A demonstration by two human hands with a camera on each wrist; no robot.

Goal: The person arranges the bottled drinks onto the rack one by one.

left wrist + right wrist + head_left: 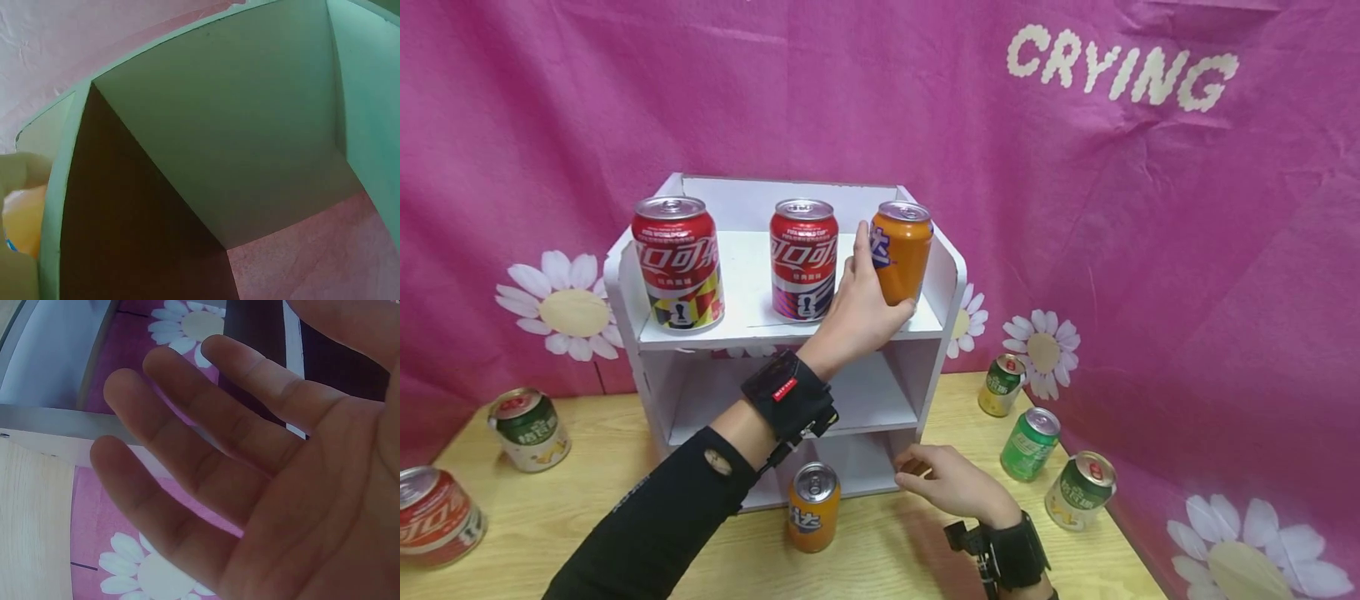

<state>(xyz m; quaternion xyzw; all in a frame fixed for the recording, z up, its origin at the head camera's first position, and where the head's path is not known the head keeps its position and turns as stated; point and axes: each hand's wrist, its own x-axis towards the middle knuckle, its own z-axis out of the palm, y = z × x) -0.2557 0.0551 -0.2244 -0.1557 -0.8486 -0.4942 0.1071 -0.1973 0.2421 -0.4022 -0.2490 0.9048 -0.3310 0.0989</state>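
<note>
My left hand [859, 312] grips an orange soda can [908, 260] at the right end of the white shelf unit's top shelf [741, 287]. The thumb lies across the can's lower front and a finger runs up its left side. The left wrist view catches only a slice of the can [24, 222] beyond the shelf's edge. Left of this hand stand two upright red cola cans, one mid-shelf [804, 260] and one at the left end [677, 265]. My right hand [958, 483] hovers by the unit's lower right corner, its palm [312, 512] bare and fingers loosely bent.
Another orange can [814, 508] stands on the wooden table before the unit. To the right are a light green can [1030, 444] and two dark green-and-cream cans [1080, 492]. At left stand a similar green-and-cream can [530, 431] and a red can [437, 518]. Pink cloth [1120, 250] hangs behind.
</note>
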